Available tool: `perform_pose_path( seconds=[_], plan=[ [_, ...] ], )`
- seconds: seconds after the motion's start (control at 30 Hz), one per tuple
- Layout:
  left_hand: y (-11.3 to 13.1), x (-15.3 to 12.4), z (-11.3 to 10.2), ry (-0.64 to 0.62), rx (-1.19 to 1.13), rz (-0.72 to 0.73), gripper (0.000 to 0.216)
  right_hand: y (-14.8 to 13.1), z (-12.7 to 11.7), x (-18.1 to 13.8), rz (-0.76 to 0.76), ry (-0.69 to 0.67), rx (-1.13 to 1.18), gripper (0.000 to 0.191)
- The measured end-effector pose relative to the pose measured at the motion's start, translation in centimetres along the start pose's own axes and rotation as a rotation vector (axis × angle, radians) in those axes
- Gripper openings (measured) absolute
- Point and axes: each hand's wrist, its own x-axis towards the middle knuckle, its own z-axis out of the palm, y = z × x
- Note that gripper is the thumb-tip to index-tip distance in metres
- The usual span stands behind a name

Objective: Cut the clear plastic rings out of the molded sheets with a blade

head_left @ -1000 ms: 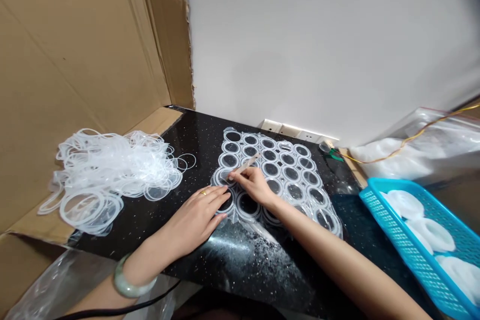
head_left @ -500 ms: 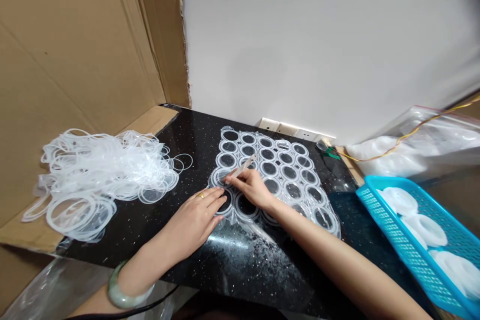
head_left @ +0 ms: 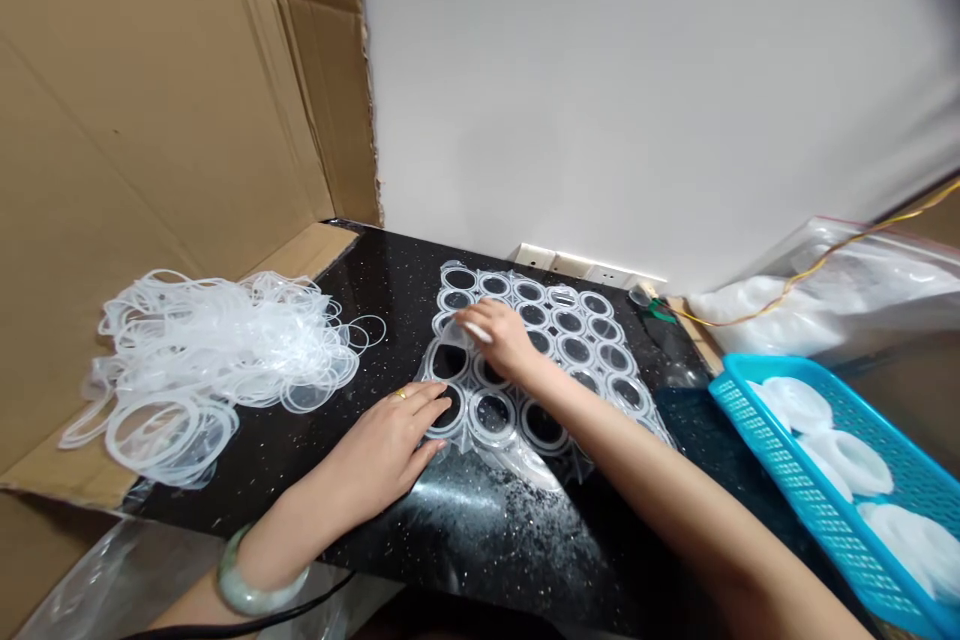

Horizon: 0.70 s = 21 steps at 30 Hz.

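A clear sheet of joined translucent rings in rows lies flat on the black speckled worktop. My left hand, a gold ring on one finger, rests with fingers stretched out on the sheet's near left corner. Over the sheet's left part, my right hand is closed round a thin white stick-like tool; its far portion is hidden by the fingers. Beneath these fingers, a bit of clear film seems lifted, though I cannot tell whether they pinch it.
A heap of loose translucent rings lies to the left, partly on cardboard. At right stands a blue plastic basket holding white ring stacks. Behind are wall sockets, a yellow wire and a plastic bag.
My right hand has moved slightly away from me over the sheet, and the white tool has turned so that less of it shows. My left hand stays at the corner.
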Motion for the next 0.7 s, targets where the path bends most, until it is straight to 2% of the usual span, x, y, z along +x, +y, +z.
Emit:
perform_pose_path(
  seconds=[0.1,0.17,0.23,0.3,0.4,0.5,0.7],
  plan=[
    [-0.1,-0.2,-0.4,-0.016,-0.021,0.001,0.039,2.6,-0.2,2.0,0.201,0.194,0.002,0.023],
    [-0.3,0.1,-0.8,-0.021,-0.034,0.013,0.038,3.2,-0.2,2.4,0.285,0.255,0.077,0.023],
    [-0.6,0.9,-1.4,-0.022,-0.052,0.032,0.035,2.7,0.1,2.0,0.319,0.211,0.223,0.022],
    [-1.1,2.1,-1.8,-0.006,-0.053,0.052,0.032,1.7,0.8,1.1,0.361,0.105,0.411,0.020],
    [-2.2,4.2,-1.8,0.033,-0.005,0.077,0.033,0.4,1.8,-0.4,0.499,-0.023,0.632,0.023],
    [-3.4,5.3,-1.1,0.026,0.042,0.094,0.039,0.2,2.4,-1.0,0.600,-0.041,0.744,0.030],
    [-4.4,5.0,0.0,0.059,0.053,0.124,0.037,0.8,2.5,-1.0,0.613,-0.062,0.849,0.035]
  ],
)
